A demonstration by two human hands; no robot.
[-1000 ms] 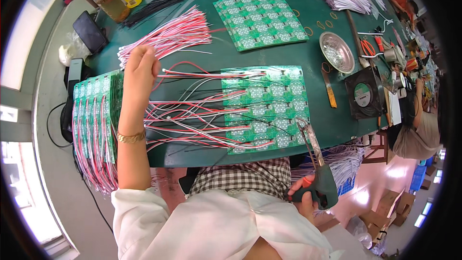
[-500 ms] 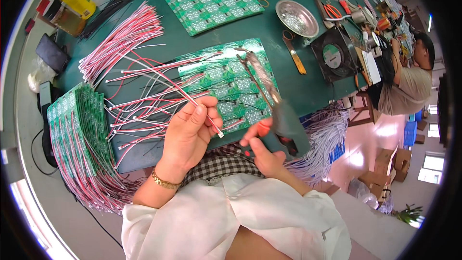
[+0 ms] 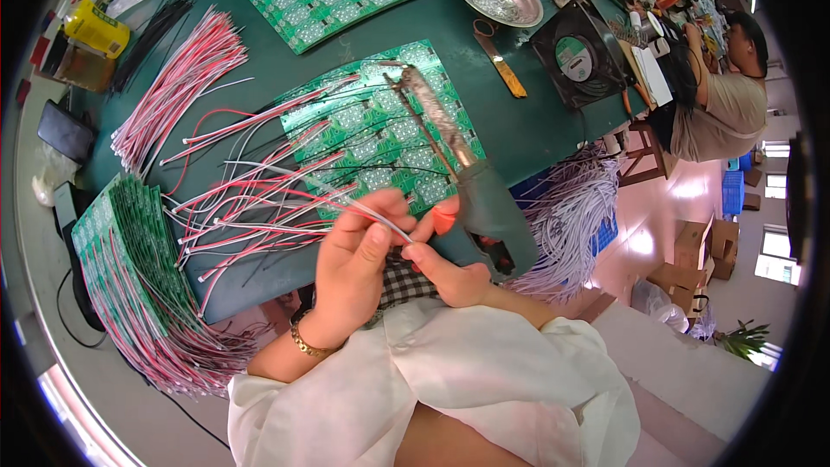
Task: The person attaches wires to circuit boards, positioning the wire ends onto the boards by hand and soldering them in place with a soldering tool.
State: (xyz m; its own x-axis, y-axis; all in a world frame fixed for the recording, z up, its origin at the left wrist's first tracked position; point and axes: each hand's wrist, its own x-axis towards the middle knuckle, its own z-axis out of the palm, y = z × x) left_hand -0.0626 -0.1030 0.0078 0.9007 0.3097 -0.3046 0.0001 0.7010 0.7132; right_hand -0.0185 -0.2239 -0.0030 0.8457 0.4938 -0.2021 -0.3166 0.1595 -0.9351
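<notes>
Red-and-white wire lead (image 3: 396,228): in the head view, held up over the near edge of the green worktable (image 3: 510,134), one end between both sets of fingers, the rest trailing left over loose wires.
Left hand (image 3: 353,272): lead pinched between thumb and fingertips, pretty close to that end.
Right hand (image 3: 454,281): curled around the dark handle of a two-pronged soldering tool (image 3: 493,207); thumb and index tips brought right up to the lead's end, though whether it's actually being squeezed there can't be told.
Handling, at a guess: super light and floppy, a bit slick, easily kinked; best gripped near the end, since the tail will just flop around. Thin strands probably shouldn't be yanked.
Circuit board panel (image 3: 432,99): laid flat near the near edge, wires spread across its left side.
Wire bundle (image 3: 186,78): parked toward the left edge.
Board stack (image 3: 130,233): set at the near left corner, wires drooping.
Metal dish (image 3: 527,17): placed beyond the panel, farther from the near edge.
</notes>
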